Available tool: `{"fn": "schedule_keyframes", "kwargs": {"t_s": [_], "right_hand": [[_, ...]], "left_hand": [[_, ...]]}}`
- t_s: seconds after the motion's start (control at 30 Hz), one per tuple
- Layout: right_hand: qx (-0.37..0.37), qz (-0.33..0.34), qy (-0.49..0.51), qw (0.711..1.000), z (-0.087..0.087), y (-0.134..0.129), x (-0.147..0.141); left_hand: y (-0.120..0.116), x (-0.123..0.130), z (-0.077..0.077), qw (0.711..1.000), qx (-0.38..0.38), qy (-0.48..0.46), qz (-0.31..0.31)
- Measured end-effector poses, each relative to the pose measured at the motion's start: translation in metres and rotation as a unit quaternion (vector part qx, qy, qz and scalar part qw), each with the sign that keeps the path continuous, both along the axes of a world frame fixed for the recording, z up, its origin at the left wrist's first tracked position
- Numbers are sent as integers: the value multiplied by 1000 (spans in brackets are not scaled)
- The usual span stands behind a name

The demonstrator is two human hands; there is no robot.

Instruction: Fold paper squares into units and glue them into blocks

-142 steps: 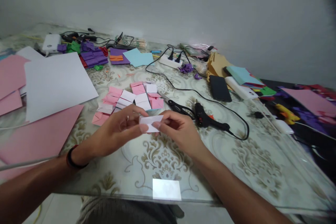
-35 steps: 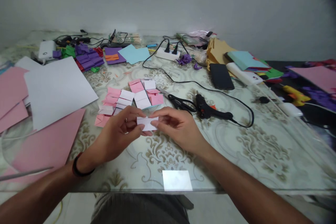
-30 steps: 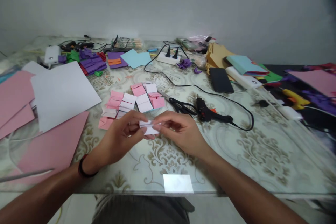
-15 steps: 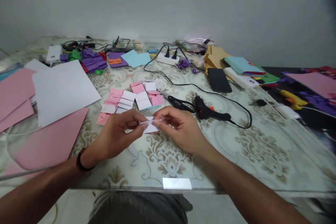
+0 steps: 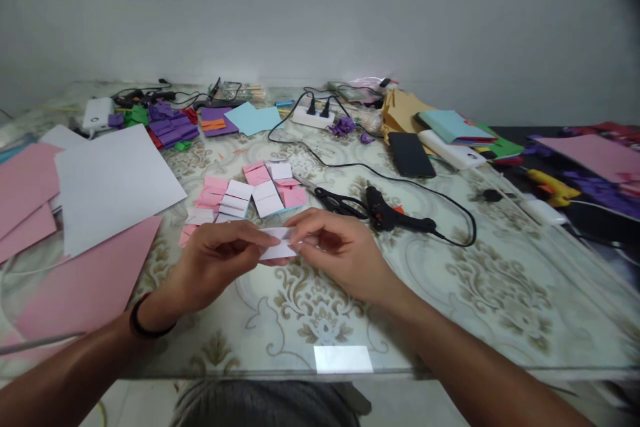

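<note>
A small white folded piece of paper (image 5: 278, 251) is pinched between my two hands, above the near middle of the table. My left hand (image 5: 217, 263) grips its left side with thumb and forefinger. At its right part, the thumb and fingers of my right hand (image 5: 343, 250) press together on the paper. My fingers hide some of the folds. Just beyond my hands lie several folded pink and white paper pieces (image 5: 267, 199). Black scissors (image 5: 340, 203) and a black glue gun (image 5: 397, 211) rest beyond my right hand.
Large white sheets (image 5: 117, 187) and pink sheets (image 5: 95, 287) cover the left side. A power strip (image 5: 313, 117) with cables, purple folded papers (image 5: 173, 128) and a dark phone-like slab (image 5: 411, 155) sit farther back. A yellow glue gun (image 5: 553, 188) lies at right.
Both hands stay on the white folded paper. The paper's flaps, raised along a crease before, now look flatter, and my left thumb has shifted slightly left. The whole view has tilted a little.
</note>
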State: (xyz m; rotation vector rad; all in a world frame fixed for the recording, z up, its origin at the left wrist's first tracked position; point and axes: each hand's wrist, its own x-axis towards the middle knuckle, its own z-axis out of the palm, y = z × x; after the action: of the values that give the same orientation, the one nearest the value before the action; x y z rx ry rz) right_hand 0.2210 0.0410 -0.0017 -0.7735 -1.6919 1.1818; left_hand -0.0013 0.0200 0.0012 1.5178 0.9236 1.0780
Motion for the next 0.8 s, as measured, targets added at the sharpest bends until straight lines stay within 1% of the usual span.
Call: {"fn": "schedule_keyframes", "kwargs": {"t_s": [0.1, 0.23, 0.3, 0.33, 0.4, 0.47, 0.5, 0.6, 0.73, 0.8], "right_hand": [[14, 4, 8, 1000, 2, 0, 1], [26, 19, -4, 999, 3, -1, 2], [16, 12, 3, 1000, 1, -1, 0], [-1, 4, 14, 1000, -1, -2, -1], [-60, -4, 47, 997, -5, -2, -3], [-122, 3, 66, 990, -8, -2, -5], [-141, 8, 63, 988, -9, -2, -5], [-146, 5, 15, 989, -9, -1, -6], [-123, -8, -69, 990, -6, -1, -7], [-107, 4, -107, 988, -4, -1, -7]], "left_hand": [[1, -1, 3, 999, 34, 29, -9], [0, 0, 2, 998, 27, 53, 14], [-1, 1, 0, 998, 20, 56, 26], [-1, 1, 0, 998, 15, 54, 26], [-2, 2, -2, 999, -4, 50, 22], [-2, 3, -3, 998, -19, 50, 22], [-2, 3, -3, 998, -22, 54, 23], [-2, 5, -5, 998, -22, 50, 29], [-1, 7, -7, 998, -39, -10, 47], [-2, 7, -6, 997, -48, 10, 52]]}}
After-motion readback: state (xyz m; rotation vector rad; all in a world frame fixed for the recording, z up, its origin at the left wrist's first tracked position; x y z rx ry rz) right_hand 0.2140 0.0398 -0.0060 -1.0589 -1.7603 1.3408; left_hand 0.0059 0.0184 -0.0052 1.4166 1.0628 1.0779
